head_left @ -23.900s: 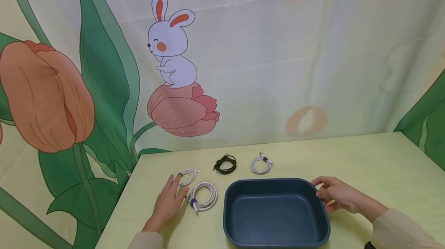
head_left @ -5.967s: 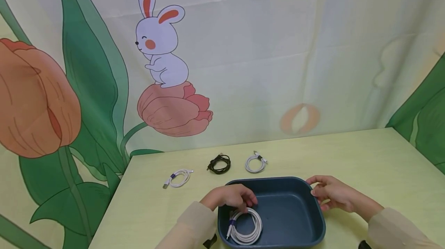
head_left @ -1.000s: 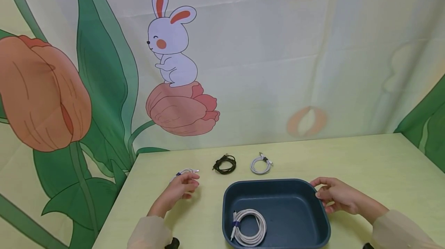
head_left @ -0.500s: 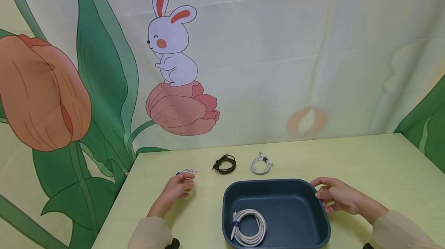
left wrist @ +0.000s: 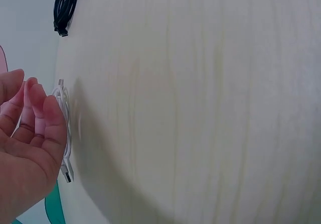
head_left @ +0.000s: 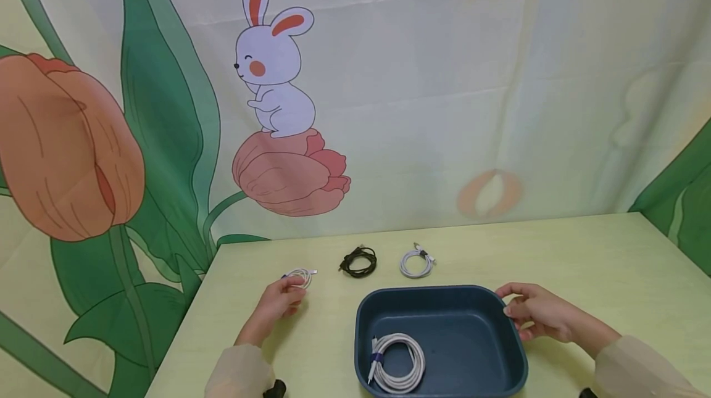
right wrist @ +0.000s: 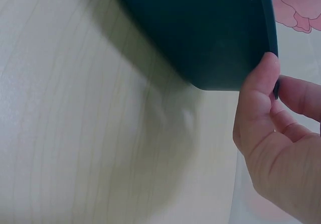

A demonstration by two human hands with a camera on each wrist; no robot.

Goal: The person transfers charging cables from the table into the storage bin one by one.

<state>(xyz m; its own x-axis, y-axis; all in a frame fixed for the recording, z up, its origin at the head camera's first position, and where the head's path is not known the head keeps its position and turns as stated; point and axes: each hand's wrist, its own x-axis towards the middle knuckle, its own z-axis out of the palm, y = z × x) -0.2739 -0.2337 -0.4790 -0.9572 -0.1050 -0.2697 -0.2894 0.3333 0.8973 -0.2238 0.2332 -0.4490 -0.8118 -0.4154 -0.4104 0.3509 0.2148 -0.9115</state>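
My left hand (head_left: 276, 302) hovers by a small coiled white charging cable (head_left: 303, 276) at the table's left. In the left wrist view its fingers (left wrist: 52, 111) are loosely bent in front of that cable (left wrist: 66, 128), with nothing visibly held. A dark blue plastic tray (head_left: 441, 292) stands at the front. My right hand (head_left: 541, 313) pinches its right rim between thumb and fingers, and the right wrist view shows this grip at the tray's corner (right wrist: 215, 38). Inside the tray, at the left, lies a thicker coiled white cable (head_left: 418, 368) with a purple tie.
Behind the tray lie a coiled black cable (head_left: 358, 262) and another coiled white cable (head_left: 417, 263) with a dark tie. The pale wooden table (head_left: 583, 262) ends at a printed cloth backdrop (head_left: 411, 108) with a rabbit and tulips.
The thicker white cable has gone from the table into the tray, where my left hand was seen at it. Lately my left hand has drawn slightly left by the small cable; the right stays put.
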